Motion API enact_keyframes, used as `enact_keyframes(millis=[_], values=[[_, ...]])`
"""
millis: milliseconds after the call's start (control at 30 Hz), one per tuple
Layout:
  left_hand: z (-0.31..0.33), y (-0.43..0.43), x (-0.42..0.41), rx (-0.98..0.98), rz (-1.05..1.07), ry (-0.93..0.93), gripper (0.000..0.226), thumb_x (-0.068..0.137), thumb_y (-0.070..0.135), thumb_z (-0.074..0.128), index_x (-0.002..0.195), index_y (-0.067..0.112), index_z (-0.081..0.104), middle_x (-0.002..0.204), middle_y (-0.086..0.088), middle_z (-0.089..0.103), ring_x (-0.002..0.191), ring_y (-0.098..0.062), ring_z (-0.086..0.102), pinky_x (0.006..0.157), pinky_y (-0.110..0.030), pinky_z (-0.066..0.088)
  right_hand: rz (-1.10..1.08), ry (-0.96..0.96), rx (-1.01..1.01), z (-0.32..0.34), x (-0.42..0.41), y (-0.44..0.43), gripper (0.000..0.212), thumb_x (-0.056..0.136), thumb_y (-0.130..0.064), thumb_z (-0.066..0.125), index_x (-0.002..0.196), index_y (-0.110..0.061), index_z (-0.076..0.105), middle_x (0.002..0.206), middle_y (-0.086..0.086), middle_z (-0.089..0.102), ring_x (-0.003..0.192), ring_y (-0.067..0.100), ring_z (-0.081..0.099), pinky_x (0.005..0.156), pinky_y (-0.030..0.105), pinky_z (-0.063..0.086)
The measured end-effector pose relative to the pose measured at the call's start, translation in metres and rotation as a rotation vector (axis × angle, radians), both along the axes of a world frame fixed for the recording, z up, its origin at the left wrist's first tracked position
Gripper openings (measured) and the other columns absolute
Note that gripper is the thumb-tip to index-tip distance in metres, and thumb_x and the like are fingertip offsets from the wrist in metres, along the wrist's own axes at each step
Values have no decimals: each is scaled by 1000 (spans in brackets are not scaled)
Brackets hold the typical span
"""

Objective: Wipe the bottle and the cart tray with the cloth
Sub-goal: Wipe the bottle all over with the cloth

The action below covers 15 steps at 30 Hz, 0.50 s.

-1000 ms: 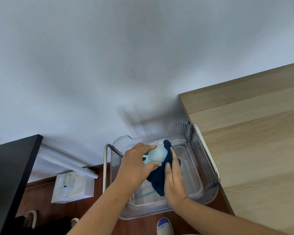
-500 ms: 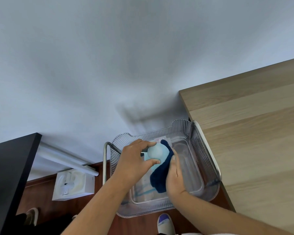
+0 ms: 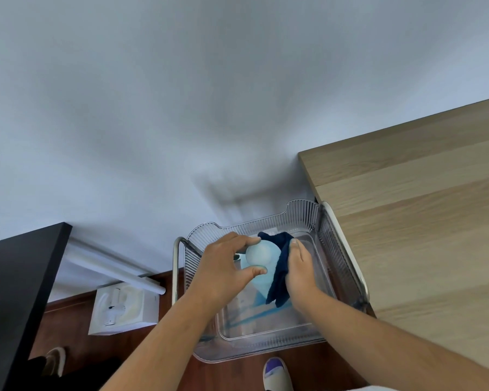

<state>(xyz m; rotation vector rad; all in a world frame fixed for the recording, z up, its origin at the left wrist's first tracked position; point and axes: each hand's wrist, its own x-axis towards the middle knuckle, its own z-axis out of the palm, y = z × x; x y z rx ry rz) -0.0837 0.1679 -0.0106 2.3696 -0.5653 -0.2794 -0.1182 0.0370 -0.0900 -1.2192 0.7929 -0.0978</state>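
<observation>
Left hand: curling round the pale cap end of the bottle, thumb below and fingers above, steadying it.
Right hand: closing on the cloth and pressing it against the bottle's right side.
Bottle: light blue, standing inside the tray toward its far end; whether its base is resting on the tray floor I cannot tell, as the hands are covering it.
Cloth: dark blue, draping over the bottle's far shoulder and hanging down its right flank to near the tray floor.
Tray: clear ribbed plastic, sitting in the cart frame just beside the bench.
Step in hand: the bottle is being wiped, by the look of the grip.
Done: nothing can be judged finished; the bottle's left side is lying under the left hand and looks out of the cloth's reach.
Left: the rest of the bottle, then the tray floor and walls, which the cloth is not working on at present.
</observation>
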Motion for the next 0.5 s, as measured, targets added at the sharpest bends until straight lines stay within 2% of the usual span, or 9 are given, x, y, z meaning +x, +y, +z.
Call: enact_keyframes(millis=[100,167,267,333,400,500], values=[[-1,-1,-3,2,-17,22,53,70,26,83,119,33,64,103,20,58,99,0,58,85,-17,53,-54,65,45,-4,-7,-9,35,102,-27,28,108,-9,57,108,16,62,96,25,59,83,37,47],[-1,-1,-5,7,-13,24,55,71,29,82,122,33,61,108,17,56,102,-4,57,86,-19,53,-64,90,23,-4,-13,-21,38,102,-30,27,121,-12,53,119,12,58,108,28,55,91,38,44],[-1,-3,-9,2,63,15,59,66,48,79,120,37,58,107,20,51,93,-1,58,77,-17,52,-69,74,-40,1,-21,-40,36,102,-34,28,127,-23,50,121,1,53,107,19,50,91,33,37],[0,-9,-11,34,107,21,52,66,53,76,112,38,56,99,22,47,83,0,56,72,-17,50,-76,83,-43,4,-24,-50,40,101,-39,29,134,-24,46,127,2,51,113,22,50,97,38,38],[1,-13,-12,87,115,18,45,69,53,74,106,35,54,95,19,45,78,0,53,71,-21,50,-81,96,6,8,-29,-56,42,99,-44,31,135,-26,45,125,3,52,110,24,51,96,41,41],[3,-15,-8,112,77,28,43,74,45,74,109,29,56,98,13,47,82,-6,54,77,-25,52,-88,79,22,10,-40,-60,39,99,-44,33,133,-29,46,119,2,53,101,20,51,89,37,40]])
